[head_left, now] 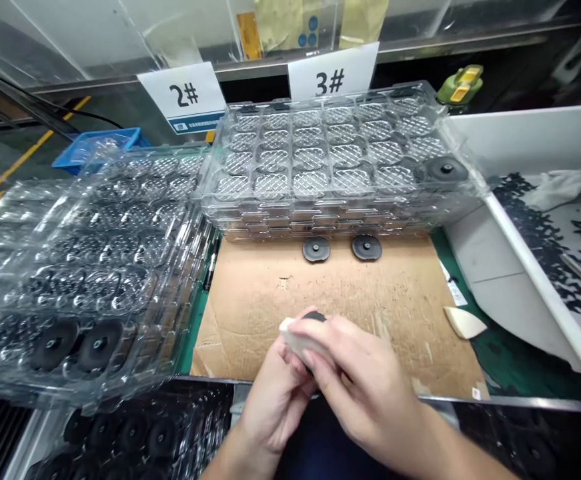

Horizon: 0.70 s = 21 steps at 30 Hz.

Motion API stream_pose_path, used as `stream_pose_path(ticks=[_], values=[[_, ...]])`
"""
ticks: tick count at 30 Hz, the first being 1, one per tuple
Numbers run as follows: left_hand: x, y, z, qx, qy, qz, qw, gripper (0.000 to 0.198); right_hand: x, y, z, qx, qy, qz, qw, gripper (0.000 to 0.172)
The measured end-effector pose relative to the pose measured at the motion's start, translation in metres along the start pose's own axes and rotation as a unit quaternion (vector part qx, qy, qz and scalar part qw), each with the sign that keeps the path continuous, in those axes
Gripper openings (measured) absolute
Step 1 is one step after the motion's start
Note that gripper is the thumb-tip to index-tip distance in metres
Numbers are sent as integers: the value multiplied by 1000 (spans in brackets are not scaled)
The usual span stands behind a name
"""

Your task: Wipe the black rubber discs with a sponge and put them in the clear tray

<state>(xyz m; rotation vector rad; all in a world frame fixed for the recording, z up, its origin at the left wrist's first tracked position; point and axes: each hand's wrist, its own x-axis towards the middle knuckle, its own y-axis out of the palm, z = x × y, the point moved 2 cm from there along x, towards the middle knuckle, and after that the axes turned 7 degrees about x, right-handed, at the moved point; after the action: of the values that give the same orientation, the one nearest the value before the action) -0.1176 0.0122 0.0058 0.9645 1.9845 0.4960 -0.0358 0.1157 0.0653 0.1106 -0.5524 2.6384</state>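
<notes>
Above the front edge of the cardboard, my two hands meet. My left hand [276, 393] is closed around a black rounded part [316, 316], of which only a sliver of edge shows between the fingers. Pinched in my right hand [365, 373] is a whitish pad [300, 341], pressed against that part. Most of the part is hidden by the fingers. Two black oval discs with a central stud, a left one [316, 249] and a right one [367, 247], lie farther back on the cardboard sheet [250, 287].
Clear plastic trays [310, 160] are stacked behind the cardboard, with one black disc [445, 169] in the corner. More clear trays [120, 247] stand left. A cream wedge-shaped pad [464, 323] lies right, near a white bin [535, 293] holding black scraps. A black pen [211, 265] lies left.
</notes>
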Motion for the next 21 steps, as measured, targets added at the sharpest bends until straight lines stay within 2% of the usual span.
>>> stream_pose_path(ticks=[2, 3, 4, 7, 8, 11, 12, 14, 16, 17, 19, 21], values=[[0, 5, 1, 0, 8, -18, 1000, 41, 6, 2, 9, -14, 18, 91, 996, 27], [0, 7, 0, -1, 20, -27, 999, 42, 8, 3, 11, -27, 23, 103, 994, 26], [0, 8, -1, -4, 31, -35, 999, 42, 11, 3, 11, -38, 16, 84, 996, 25], [-2, 8, -4, -2, 26, -33, 999, 38, 13, 4, 11, -33, -51, -26, 998, 30], [-3, 7, -6, 2, 25, -36, 999, 40, 11, 5, 11, -16, -58, -25, 998, 32], [-6, 3, -8, 10, 32, -48, 998, 49, 8, 9, 11, 36, -16, 86, 996, 27], [-6, 3, -9, 13, 31, -50, 998, 48, 10, 8, 11, 39, 0, 94, 995, 25], [-5, 3, -8, 24, 24, -49, 998, 41, 16, 7, 11, 18, -4, 32, 999, 25], [-4, 3, -9, 31, 10, -53, 998, 38, 21, 6, 11, -5, -42, -37, 998, 29], [-3, 4, -10, 32, 6, -54, 998, 40, 21, 5, 12, -6, -56, -40, 998, 30], [-3, 6, -12, 26, 7, -48, 998, 44, 13, 0, 14, 13, -60, 15, 998, 28], [-4, 9, -14, 19, 11, -21, 1000, 49, 0, -11, 17, 19, -30, 65, 997, 25]])
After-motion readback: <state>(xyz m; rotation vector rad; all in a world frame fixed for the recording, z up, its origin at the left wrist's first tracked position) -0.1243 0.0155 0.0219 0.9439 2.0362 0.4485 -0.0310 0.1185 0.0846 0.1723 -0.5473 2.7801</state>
